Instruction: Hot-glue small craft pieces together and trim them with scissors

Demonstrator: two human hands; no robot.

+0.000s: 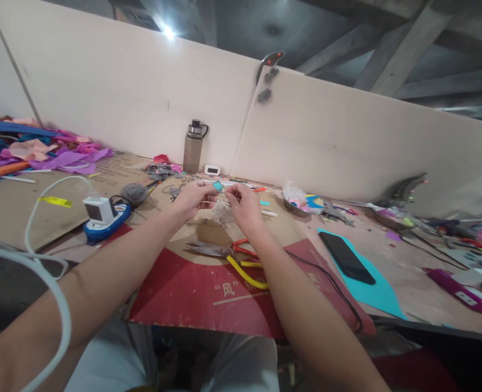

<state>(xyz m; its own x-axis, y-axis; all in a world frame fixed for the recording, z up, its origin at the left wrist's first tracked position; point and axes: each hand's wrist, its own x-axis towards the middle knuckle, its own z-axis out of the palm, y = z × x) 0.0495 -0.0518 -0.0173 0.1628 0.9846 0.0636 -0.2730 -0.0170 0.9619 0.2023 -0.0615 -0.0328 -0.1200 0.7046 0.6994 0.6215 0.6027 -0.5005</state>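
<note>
My left hand (198, 198) is pinched on a small teal star-shaped piece (218, 187), held above the cardboard. Close beside it, my right hand (243, 201) has its thumb and fingertips pressed together. Whatever is between them is too small to make out. A pale, frayed clump (222, 209) shows just below both hands; whether either one touches it I cannot tell. Nearer to me lie scissors (210, 249) with the blades pointing left. Red handles (245, 248) and yellow handles (247, 275) overlap there, partly hidden by my right forearm.
A phone (347, 257) rests on a teal sheet (382, 291) at right. Left are a blue power strip (106, 224) with a white charger (99, 209), grey yarn (135, 194) and coloured scraps (41, 149). A bottle (192, 148) stands by the partition; a bowl (297, 208) holds pieces.
</note>
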